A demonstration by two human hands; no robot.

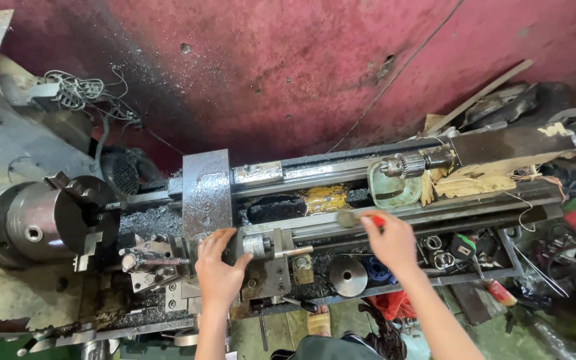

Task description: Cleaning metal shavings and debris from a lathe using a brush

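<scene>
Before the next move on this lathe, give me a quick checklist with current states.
1. Left hand placed on the carriage: ok, it rests on it, beside the cross-slide handle.
2. Right hand has a grip on the brush: ok, red handle in the fingers, bristles on the bed ways.
3. Chuck stopped: cannot tell from one frame.
4. Hands apart from the chuck: ok, both are well to its right.
5. Tailstock clear of the hands: ok, parked at the far right.
6. Bed free of chips: not ok, swarf lies beside the chuck and under the carriage.
</scene>
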